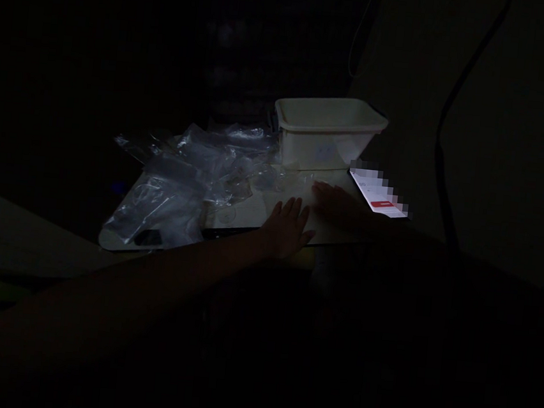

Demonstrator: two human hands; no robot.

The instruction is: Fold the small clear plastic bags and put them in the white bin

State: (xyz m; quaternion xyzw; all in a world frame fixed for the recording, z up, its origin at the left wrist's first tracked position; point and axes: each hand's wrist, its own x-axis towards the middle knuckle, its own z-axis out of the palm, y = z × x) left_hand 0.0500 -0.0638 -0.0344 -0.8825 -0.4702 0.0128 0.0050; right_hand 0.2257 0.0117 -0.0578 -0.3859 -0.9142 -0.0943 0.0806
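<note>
In dim light, my left hand [287, 228] rests at the front edge of a pale table [247, 213], its fingers spread and stretched forward. My right hand [334, 202] lies low over the tabletop just beyond it, fingers extended to the left; nothing shows in its grasp. Close to both hands is a thin clear plastic piece [298, 179], its outline hard to make out. Crumpled clear plastic bags [168, 181] are heaped across the table's left side, apart from my hands.
A whitish plastic tub [313, 147] stands at the back of the table. Right of it is a phone [379, 192] with its screen lit. A dark cable [439, 137] hangs at the right. Below the table, most of the surroundings are too dark to make out.
</note>
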